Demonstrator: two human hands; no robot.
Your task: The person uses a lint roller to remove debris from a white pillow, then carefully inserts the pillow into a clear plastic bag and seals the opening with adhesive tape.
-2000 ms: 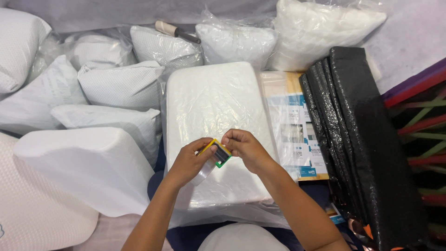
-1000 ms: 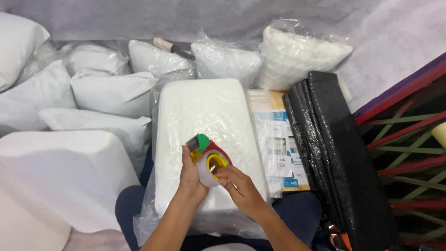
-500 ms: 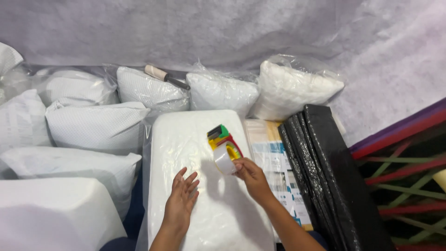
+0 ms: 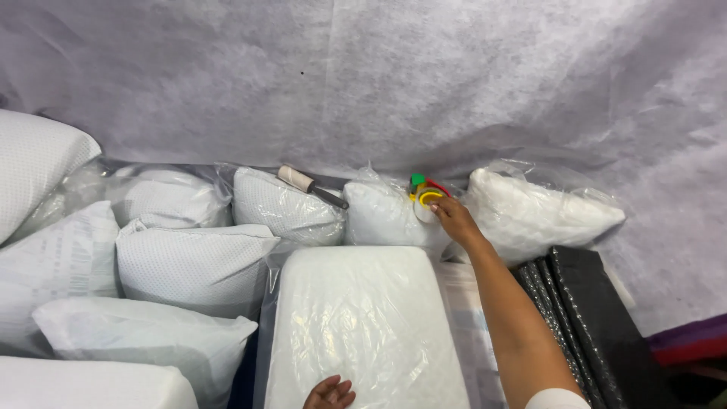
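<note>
The right hand (image 4: 453,217) is stretched far forward, its fingers closed on a tape dispenser (image 4: 424,195) with a green knob, red frame and yellow-cored roll. The dispenser sits at the back row, against the top of a bagged white pillow (image 4: 386,212) and just left of a fluffier bagged pillow (image 4: 534,208). The left hand (image 4: 330,393) lies near the body, fingers loosely curled and holding nothing, resting on the near end of the large plastic-wrapped pillow (image 4: 363,326). To set the dispenser down well, it looks wise to seat it flat in the hollow between the two rear pillows, since their rounded, slick plastic tops would let it slide or roll. Beyond the right hand the grey fabric backdrop (image 4: 379,76) closes the space, so there is little room further forward. Left of that hand a lint roller (image 4: 307,185) lies tilted on another pillow (image 4: 284,208), near but apart. To the right of the arm, black padded panels (image 4: 598,318) stand on edge. Free room lies mainly back along the arm, over the wrapped pillow.
</note>
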